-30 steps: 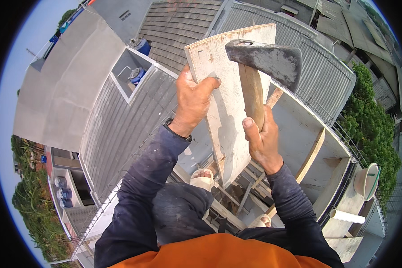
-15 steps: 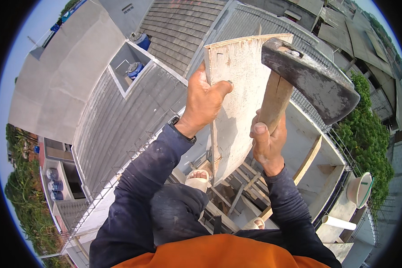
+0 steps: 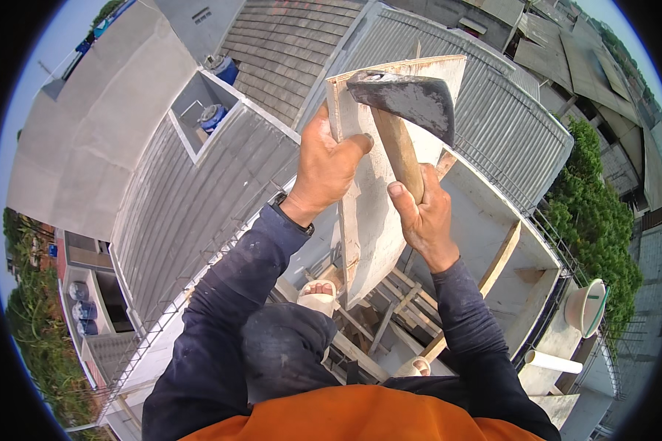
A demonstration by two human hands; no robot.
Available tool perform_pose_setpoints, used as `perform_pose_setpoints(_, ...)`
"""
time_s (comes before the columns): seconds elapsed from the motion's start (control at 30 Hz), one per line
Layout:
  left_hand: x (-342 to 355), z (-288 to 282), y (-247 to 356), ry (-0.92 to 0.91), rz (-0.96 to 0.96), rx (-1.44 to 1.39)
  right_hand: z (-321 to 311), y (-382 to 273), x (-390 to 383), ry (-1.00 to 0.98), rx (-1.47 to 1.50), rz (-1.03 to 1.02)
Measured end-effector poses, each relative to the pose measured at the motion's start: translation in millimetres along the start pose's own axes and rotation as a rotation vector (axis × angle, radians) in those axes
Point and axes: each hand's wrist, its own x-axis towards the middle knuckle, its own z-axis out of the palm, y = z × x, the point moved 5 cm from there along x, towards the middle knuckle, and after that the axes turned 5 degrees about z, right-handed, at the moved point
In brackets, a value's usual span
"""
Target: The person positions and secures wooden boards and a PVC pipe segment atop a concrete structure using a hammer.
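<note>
My left hand (image 3: pixel 327 165) grips the left edge of a long, whitish, flat wooden board (image 3: pixel 368 202), raised above brown timber slats (image 3: pixel 413 307). Its edge looks rough, so work seems unfinished; how much remains I can't tell. My right hand (image 3: pixel 428 220) clasps a dark-headed, wooden-handled steel hatchet (image 3: pixel 413 101) over it.

Head-worn fisheye, left of pair, facing steeply down; hands (image 3: pixel 325 169) near, mid-view; rooftops (image 3: pixel 187 187) farther off.

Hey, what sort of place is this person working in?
Probably an outdoor building site, high up: a rough timber beam slants at the right, exposed steel bars run along the left, and a tiled roof shows beyond.
</note>
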Motion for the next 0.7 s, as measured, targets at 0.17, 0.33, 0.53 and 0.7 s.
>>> perform_pose_setpoints(0.17, 1.5, 2.5, -2.0, -0.006, -0.008, -0.045, -2.5, 10.8, -16.6, 0.155, 0.274, -0.174)
perform_pose_setpoints(0.33, -3.1, -0.4, 1.5, 0.004, 0.016, -0.028, 5.5, -1.1, -2.3, 0.026, -0.003, -0.038)
perform_pose_setpoints(0.53, 0.3, 3.3, -7.6, -0.028, -0.027, 0.038, -14.9, 13.5, 2.3, 0.003, -0.056, 0.048)
perform_pose_setpoints(0.7, -15.0, -31.6, -4.2, 0.094, -0.058, -0.044, -32.5, 46.7, -4.4, 0.313, 0.331, 0.128)
